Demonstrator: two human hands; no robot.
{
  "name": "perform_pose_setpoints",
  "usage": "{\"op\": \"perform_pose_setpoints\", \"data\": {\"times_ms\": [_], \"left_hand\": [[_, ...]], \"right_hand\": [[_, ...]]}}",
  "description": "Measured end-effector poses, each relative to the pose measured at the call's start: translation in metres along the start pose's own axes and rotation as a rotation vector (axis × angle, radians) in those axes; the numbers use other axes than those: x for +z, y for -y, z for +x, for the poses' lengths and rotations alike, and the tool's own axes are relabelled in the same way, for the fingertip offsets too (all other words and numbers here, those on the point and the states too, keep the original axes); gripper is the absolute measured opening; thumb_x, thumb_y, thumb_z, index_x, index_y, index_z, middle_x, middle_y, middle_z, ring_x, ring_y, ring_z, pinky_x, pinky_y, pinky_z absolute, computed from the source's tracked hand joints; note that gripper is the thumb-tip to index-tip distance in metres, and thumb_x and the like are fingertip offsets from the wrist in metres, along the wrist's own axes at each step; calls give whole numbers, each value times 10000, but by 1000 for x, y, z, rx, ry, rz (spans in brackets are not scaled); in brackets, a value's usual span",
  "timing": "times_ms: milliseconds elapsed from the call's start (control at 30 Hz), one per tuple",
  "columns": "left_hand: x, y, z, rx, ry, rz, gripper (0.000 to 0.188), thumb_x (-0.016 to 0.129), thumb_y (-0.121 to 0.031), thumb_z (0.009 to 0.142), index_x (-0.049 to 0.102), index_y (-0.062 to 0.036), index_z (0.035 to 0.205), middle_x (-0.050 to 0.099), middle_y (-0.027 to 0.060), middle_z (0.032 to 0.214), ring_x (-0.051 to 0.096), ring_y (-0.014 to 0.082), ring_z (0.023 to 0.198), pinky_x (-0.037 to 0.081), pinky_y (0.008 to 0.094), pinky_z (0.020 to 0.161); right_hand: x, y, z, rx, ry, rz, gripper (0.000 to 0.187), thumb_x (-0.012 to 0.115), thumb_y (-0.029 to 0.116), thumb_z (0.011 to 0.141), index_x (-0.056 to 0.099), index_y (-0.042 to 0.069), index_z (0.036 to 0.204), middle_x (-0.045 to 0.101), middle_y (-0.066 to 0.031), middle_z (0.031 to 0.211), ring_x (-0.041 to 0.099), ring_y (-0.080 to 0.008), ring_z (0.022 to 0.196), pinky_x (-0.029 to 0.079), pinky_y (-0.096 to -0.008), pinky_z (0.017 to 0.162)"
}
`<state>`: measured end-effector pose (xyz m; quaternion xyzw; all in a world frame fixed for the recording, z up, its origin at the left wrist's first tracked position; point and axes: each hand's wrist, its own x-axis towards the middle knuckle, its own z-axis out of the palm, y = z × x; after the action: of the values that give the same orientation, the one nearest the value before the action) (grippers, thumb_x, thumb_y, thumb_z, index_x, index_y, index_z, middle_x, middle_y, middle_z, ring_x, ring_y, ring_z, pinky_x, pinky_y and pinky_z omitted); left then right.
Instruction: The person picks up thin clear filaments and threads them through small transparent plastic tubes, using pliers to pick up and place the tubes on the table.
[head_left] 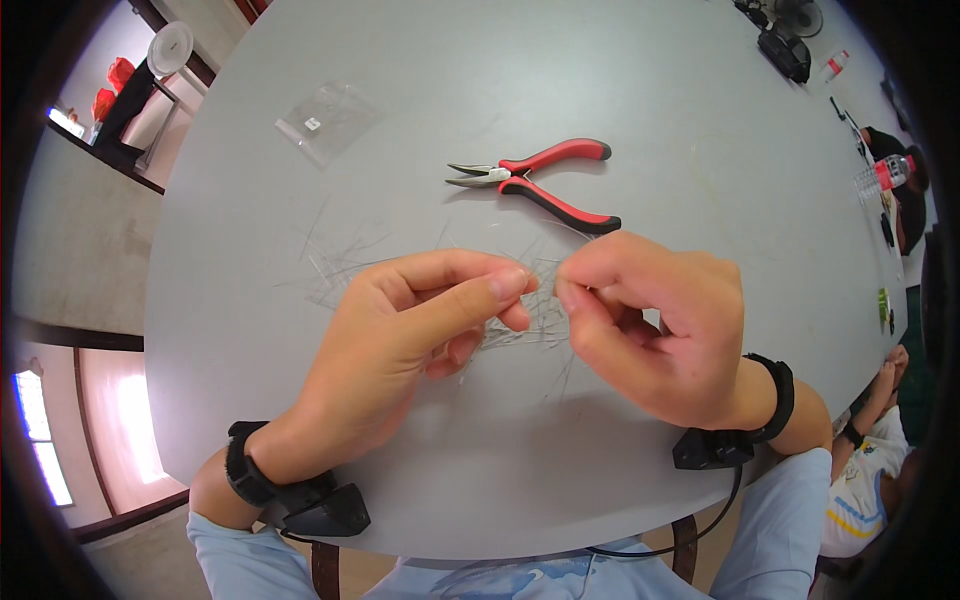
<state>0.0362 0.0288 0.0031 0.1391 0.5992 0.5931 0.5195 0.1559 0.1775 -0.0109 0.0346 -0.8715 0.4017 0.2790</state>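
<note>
My left hand [420,315] is closed in a pinch, thumb against forefinger. Facing it a small gap away, my right hand [665,320] pinches too, its other fingers curled. Whatever sits between the fingertips is too fine to make out. Beneath and around both hands lies a loose scatter of thin, shiny wire-like pieces [340,262] on the grey table [430,90]. Just beyond the hands rest pliers [515,178] with red and black handles, their pointed jaws parted toward the left.
A small clear plastic bag [328,122] with a white label lies at the far left. Along the right edge stand water bottles [885,176] and a black device [785,55]. Another person [870,470] sits at the right. Black devices are strapped to both my wrists, with a cable [715,515] below the right one.
</note>
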Motion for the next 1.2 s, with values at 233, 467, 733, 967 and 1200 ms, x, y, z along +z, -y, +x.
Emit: {"op": "perform_pose_setpoints", "data": {"times_ms": [233,467,733,967,1200], "left_hand": [[1,0,-1,6,-12,0,200,601,-255,857,604,-58,890,558,-31,705,397,29,556,293,168,487],[4,-1,-2,-2,-6,14,184,588,-243,863,595,-60,878,545,-18,665,423,48,551,314,175,490],[2,2,-1,13,23,-7,176,568,-226,875,585,-52,864,551,-2,662,476,71,569,354,196,502],[-6,6,0,8,94,-55,181,606,-218,862,643,-49,914,622,15,740,527,51,634,386,191,553],[2,3,-1,27,46,36,151,568,-177,868,581,-29,846,554,24,688,501,87,603,397,227,531]], "right_hand": [[2,0,-1,-43,-14,-43,148,546,-124,678,575,-1,754,470,17,525,368,-29,421,263,-184,385],[5,-1,-2,-70,-39,-37,150,557,-127,673,579,0,750,467,10,524,371,-37,421,269,-187,382],[7,-4,-2,-84,-44,-36,129,562,-120,710,586,-7,766,494,-9,550,383,-51,417,275,-193,384],[4,-3,-3,88,51,69,74,537,-79,792,575,-17,807,534,-14,577,416,-50,461,321,-191,442],[7,-5,-3,149,-43,163,69,553,-27,786,563,41,788,418,-2,502,345,-44,403,250,-215,383]]}}
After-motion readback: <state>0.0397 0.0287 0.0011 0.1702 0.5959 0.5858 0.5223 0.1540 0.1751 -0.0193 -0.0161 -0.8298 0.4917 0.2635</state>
